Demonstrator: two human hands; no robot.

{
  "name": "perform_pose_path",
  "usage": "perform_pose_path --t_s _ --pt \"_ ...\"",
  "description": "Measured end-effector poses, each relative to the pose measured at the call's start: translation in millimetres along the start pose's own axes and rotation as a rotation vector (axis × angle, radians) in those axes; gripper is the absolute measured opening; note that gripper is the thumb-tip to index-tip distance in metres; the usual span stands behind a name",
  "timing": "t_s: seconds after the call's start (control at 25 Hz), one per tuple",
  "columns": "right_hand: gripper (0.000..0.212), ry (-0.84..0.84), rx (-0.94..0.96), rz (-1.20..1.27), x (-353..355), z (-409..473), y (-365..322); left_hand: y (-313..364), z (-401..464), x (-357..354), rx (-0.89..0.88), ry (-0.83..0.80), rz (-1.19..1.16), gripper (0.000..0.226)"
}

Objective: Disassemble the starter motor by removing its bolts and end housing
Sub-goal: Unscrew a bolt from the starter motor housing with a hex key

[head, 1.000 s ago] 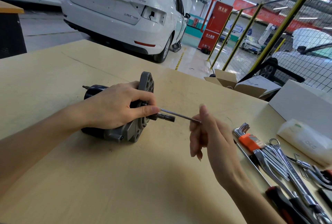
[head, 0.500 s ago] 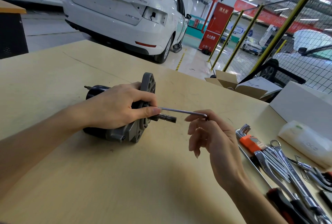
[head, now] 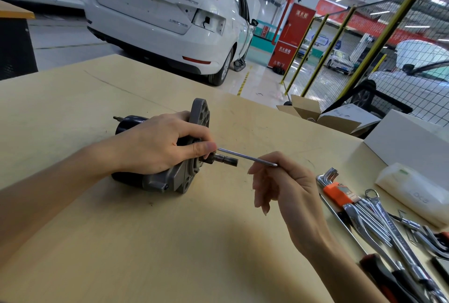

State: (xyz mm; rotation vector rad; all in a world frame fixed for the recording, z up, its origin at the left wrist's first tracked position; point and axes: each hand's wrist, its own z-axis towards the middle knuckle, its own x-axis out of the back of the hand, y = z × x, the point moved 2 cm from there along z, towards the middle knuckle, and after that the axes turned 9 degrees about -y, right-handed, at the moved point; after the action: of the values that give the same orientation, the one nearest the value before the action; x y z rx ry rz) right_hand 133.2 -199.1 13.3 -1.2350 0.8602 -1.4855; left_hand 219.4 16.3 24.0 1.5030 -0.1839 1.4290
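Lying on its side on the wooden table (head: 121, 242), the starter motor (head: 170, 179) is held down by the left hand (head: 155, 145), fingers curled over the dark body and thumb extended along the grey end housing (head: 199, 118). The output shaft (head: 226, 160) projects from the housing just below the thumb tip.

A hex key (head: 247, 157) runs from beside the thumb tip, just above the shaft, out to the right hand (head: 286, 181). Right hand pinches the far end of the key between thumb and forefinger; remaining fingers hang loosely curled below the pinch. Whether the key's tip sits in a bolt head cannot be told: the left thumb hides it.

Beyond the right hand, away from the motor: a hex key set (head: 335, 188) in an orange holder, combination wrenches (head: 379, 220) fanned just past it, a white plastic-wrapped packet (head: 413, 188) with faint print, illegible. A white box (head: 408, 142) and an open cardboard carton (head: 313, 111) sit at the table's far edge.

Behind the grip: a white sedan (head: 170, 18), boot badge present, lettering too small to read. A red cabinet (head: 289, 35) bears white Chinese characters; I cannot read them with confidence.
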Motion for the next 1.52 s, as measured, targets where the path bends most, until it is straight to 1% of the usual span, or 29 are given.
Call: perform_pose_path --t_s 0.04,0.12,0.2,0.24,0.32,0.44,0.52,0.56,0.64,0.72,0.84,0.96,1.04,1.16,1.32,1.44,1.52 --pt "0.049 0.015 -0.009 -0.001 0.3 0.2 -0.4 0.6 -0.1 0.1 -0.001 0.001 -0.004 0.023" --pt "0.039 0.049 -0.039 0.008 1.7 1.2 -0.8 0.3 0.0 0.0 0.000 0.000 -0.009 0.022" --pt "0.030 0.047 -0.085 0.039 2.2 1.8 -0.5 -0.8 0.2 -0.4 -0.001 0.000 -0.003 0.024" --pt "0.030 0.031 -0.110 0.072 1.8 1.9 -0.2 -1.3 0.4 -0.3 -0.002 0.003 -0.001 0.025" --pt "0.038 0.001 -0.151 0.153 0.7 1.3 0.2 -2.2 0.4 -0.3 -0.001 0.009 -0.003 0.029" --pt "0.043 0.016 -0.171 0.276 0.3 1.1 -1.4 -2.3 0.4 -0.5 -0.003 0.016 0.007 0.030" --pt "0.046 0.028 -0.161 0.315 1.0 1.7 -3.0 -2.3 0.0 -0.3 0.005 0.020 0.019 0.030" --pt "0.046 0.030 -0.152 0.299 1.6 2.1 -3.4 -2.1 -0.2 -0.2 0.008 0.021 0.026 0.029" --pt "0.044 0.031 -0.124 0.192 2.7 1.7 -3.1 -0.9 0.2 -0.4 0.010 0.018 0.036 0.029" --pt "0.045 0.044 -0.061 0.019 1.9 0.9 -1.9 -0.3 0.1 -0.3 0.010 0.019 0.041 0.031" --pt "0.042 0.099 0.100 -0.252 -1.1 -0.1 -1.9 0.4 0.3 0.2 0.008 0.025 0.041 0.031" --pt "0.031 0.140 0.194 -0.332 -0.4 -0.9 -2.7 -0.3 0.5 -0.3 0.010 0.032 0.014 0.033" --pt "0.025 0.140 0.234 -0.314 -0.1 -1.5 -4.1 -1.2 0.5 -0.4 0.010 0.023 -0.003 0.031" --pt "0.025 0.132 0.242 -0.271 -2.1 -3.2 -7.5 -0.8 0.5 -0.4 0.008 0.015 0.005 0.027" --pt "0.045 0.012 0.121 -0.003 -4.4 -4.1 -9.2 0.5 -0.3 -0.3 0.004 0.011 0.041 0.025" --pt "0.052 -0.021 0.012 0.031 -0.8 -2.3 -8.5 1.4 -0.5 0.0 0.001 -0.003 0.050 0.020" --pt "0.055 -0.026 -0.028 0.040 0.5 -1.6 -7.2 1.3 -0.6 -0.1 -0.002 -0.007 0.051 0.018"
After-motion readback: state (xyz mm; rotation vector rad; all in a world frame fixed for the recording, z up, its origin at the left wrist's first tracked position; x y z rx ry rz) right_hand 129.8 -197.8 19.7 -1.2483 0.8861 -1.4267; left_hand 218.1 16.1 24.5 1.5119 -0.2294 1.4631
